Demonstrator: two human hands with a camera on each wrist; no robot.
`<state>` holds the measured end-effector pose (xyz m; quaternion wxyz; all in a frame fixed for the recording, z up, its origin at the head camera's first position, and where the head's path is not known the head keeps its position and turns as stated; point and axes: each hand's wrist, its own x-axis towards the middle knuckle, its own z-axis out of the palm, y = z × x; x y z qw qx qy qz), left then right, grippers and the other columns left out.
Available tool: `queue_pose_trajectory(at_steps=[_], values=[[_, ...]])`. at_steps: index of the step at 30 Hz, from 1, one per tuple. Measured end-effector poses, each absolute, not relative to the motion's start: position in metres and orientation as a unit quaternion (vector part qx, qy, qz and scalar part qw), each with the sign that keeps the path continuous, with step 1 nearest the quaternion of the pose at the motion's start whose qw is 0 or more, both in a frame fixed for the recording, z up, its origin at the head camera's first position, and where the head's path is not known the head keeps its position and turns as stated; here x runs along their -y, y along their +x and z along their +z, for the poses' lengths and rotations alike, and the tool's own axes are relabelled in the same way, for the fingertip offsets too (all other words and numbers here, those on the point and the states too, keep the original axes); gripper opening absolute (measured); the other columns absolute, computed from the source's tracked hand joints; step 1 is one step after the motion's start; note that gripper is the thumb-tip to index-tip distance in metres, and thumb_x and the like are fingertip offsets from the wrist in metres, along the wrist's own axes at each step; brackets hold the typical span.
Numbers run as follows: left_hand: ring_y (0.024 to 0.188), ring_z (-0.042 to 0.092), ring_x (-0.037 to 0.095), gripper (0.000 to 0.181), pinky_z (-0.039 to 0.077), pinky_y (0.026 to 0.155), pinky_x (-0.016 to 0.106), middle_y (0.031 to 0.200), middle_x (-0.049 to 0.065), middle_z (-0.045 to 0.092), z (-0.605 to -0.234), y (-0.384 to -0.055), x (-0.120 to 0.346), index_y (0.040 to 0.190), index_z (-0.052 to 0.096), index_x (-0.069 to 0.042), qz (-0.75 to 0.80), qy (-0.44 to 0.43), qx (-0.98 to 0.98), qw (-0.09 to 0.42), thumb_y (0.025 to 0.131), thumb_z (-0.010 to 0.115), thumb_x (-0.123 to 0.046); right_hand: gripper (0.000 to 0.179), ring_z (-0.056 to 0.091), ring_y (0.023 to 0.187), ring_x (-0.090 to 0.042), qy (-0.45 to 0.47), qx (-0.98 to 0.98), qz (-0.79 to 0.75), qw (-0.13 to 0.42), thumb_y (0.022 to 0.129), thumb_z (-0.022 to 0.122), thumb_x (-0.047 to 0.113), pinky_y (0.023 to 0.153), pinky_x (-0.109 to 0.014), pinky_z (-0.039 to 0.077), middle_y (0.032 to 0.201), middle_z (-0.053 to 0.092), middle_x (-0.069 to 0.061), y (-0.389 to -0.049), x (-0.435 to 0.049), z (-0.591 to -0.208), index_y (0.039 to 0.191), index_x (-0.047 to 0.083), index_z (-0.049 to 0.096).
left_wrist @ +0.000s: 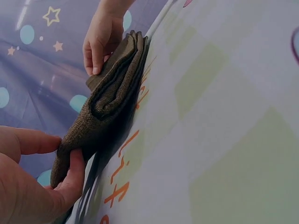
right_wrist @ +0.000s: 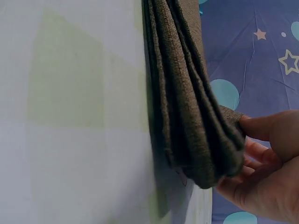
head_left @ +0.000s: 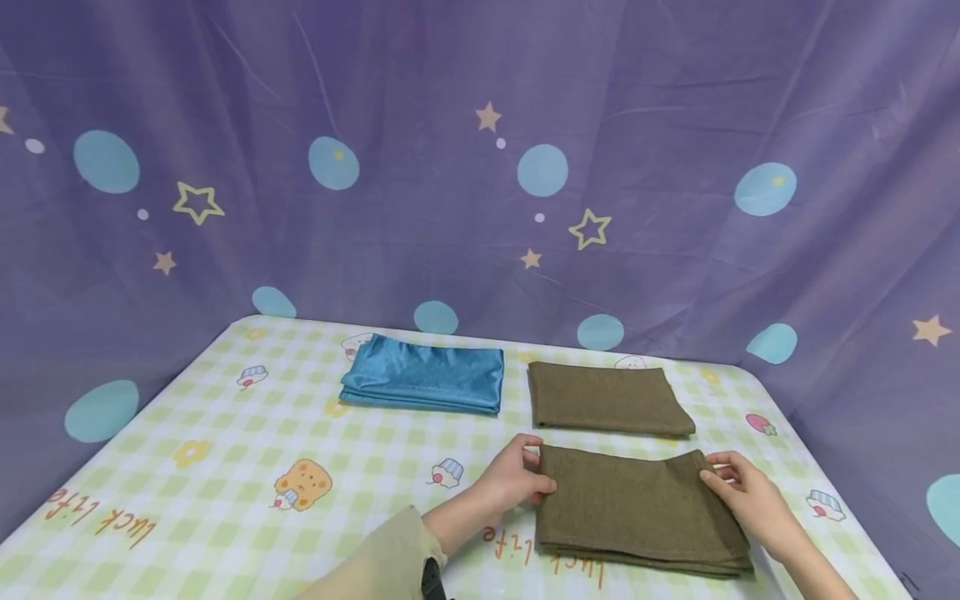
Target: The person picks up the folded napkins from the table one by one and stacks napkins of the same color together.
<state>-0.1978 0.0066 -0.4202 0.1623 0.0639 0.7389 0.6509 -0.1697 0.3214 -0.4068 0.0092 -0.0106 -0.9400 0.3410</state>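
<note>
A folded brown cloth [head_left: 637, 504] lies at the near right of the table, its stacked layers showing along the near edge. My left hand [head_left: 516, 475] pinches its far left corner between thumb and fingers; in the left wrist view the thumb and a finger of that hand [left_wrist: 42, 182] close on the cloth's edge [left_wrist: 77, 135]. At the far right corner my right hand [head_left: 750, 500] pinches the fabric, which rises slightly there. The right wrist view has several thick layers of the cloth [right_wrist: 187, 102] hanging beside the right hand [right_wrist: 266, 163], its thumb on the upper layer.
Just behind lies a second folded brown cloth [head_left: 607, 398]. A folded shiny blue cloth [head_left: 427, 375] sits at the back, left of it. A green-checked tablecloth [head_left: 225, 442] covers the table, and a purple patterned curtain [head_left: 420, 250] hangs behind.
</note>
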Motion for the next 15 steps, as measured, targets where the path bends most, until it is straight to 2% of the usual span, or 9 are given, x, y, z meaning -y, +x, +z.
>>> queue_pose_trajectory(at_steps=[8,11,15], values=[[0.059,0.058,0.019,0.06,0.052,0.059,0.033,0.099,0.012,0.052,-0.4191,-0.198,-0.0074,0.128,0.041,-0.001,0.662,0.061,-0.729,0.16,0.073,0.065,0.007,0.034,0.052,0.08,0.002,0.006,0.948,0.312,0.056,0.09,0.056,0.028,0.071,-0.024,0.048,0.091,0.063,-0.006,-0.1711,-0.319,-0.4034,0.11,0.001,0.056],[0.059,0.056,0.017,0.061,0.051,0.057,0.031,0.099,0.012,0.052,-0.4177,-0.1988,-0.0082,0.128,0.04,0.0,0.67,0.062,-0.722,0.161,0.073,0.065,0.008,0.034,0.052,0.079,0.003,0.009,0.95,0.308,0.058,0.09,0.056,0.028,0.072,-0.025,0.048,0.09,0.063,-0.006,-0.1714,-0.3184,-0.4017,0.11,0.001,0.056],[0.058,0.056,0.017,0.062,0.052,0.055,0.03,0.099,0.013,0.051,-0.4146,-0.2005,-0.0092,0.128,0.039,0.0,0.676,0.065,-0.717,0.158,0.072,0.064,0.009,0.036,0.056,0.081,-0.006,0.007,0.951,0.305,0.054,0.09,0.056,0.029,0.075,-0.033,0.05,0.092,0.064,-0.008,-0.1721,-0.3181,-0.3992,0.111,0.0,0.054]])
